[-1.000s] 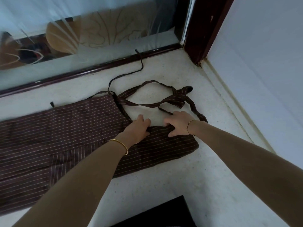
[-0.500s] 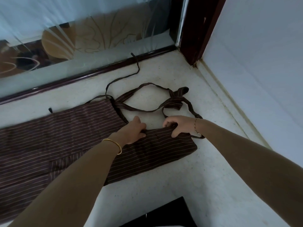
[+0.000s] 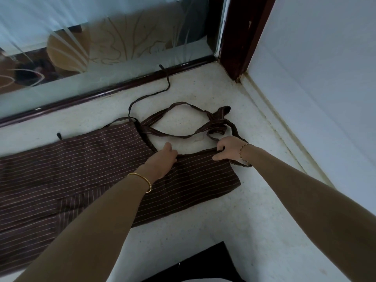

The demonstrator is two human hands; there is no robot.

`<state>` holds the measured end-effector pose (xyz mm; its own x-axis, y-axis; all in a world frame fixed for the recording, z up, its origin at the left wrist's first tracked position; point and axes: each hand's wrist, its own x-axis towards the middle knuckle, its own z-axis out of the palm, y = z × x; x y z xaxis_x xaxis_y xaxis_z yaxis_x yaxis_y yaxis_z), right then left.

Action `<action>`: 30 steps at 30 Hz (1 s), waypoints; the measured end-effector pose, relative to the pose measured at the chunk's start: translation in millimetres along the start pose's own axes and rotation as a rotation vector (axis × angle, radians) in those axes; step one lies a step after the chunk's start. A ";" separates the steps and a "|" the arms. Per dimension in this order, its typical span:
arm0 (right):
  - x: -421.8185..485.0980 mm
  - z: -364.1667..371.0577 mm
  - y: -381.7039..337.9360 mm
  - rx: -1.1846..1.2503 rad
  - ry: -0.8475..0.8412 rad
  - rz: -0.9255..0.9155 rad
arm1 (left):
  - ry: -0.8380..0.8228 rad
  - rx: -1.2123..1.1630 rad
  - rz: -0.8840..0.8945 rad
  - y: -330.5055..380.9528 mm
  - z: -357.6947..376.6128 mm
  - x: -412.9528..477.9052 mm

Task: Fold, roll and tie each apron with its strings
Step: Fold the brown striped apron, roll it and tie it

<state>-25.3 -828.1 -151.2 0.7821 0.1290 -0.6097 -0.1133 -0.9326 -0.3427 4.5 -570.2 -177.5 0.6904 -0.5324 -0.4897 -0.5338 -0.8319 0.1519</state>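
Observation:
A dark brown apron with thin pale stripes lies flat on the speckled white floor, stretching off the left edge. Its neck strap forms a loop beyond the bib, knotted at the right. A thin waist string snakes toward the glass door. My left hand presses on the far edge of the bib, fingers curled on the cloth. My right hand pinches the bib's far right corner where the strap joins.
A glass door with a dark wooden frame runs along the far side. A dark door post stands at the corner, and a white wall with a skirting closes the right. Something black lies at the bottom edge.
My right hand has slid right along the bib's far edge to its corner and closed on it. The left hand stayed near the bib's middle. The bib lies flatter and wider.

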 end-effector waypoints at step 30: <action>-0.9 28.1 -0.5 -0.472 0.455 0.059 | 0.226 0.332 -0.099 28.5 -22.0 3.4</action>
<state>-43.2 -818.3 -170.5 0.9756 0.0138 -0.2192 0.0356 -0.9948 0.0956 2.4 -599.2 -155.9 0.8166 -0.5040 -0.2813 -0.5622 -0.8050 -0.1897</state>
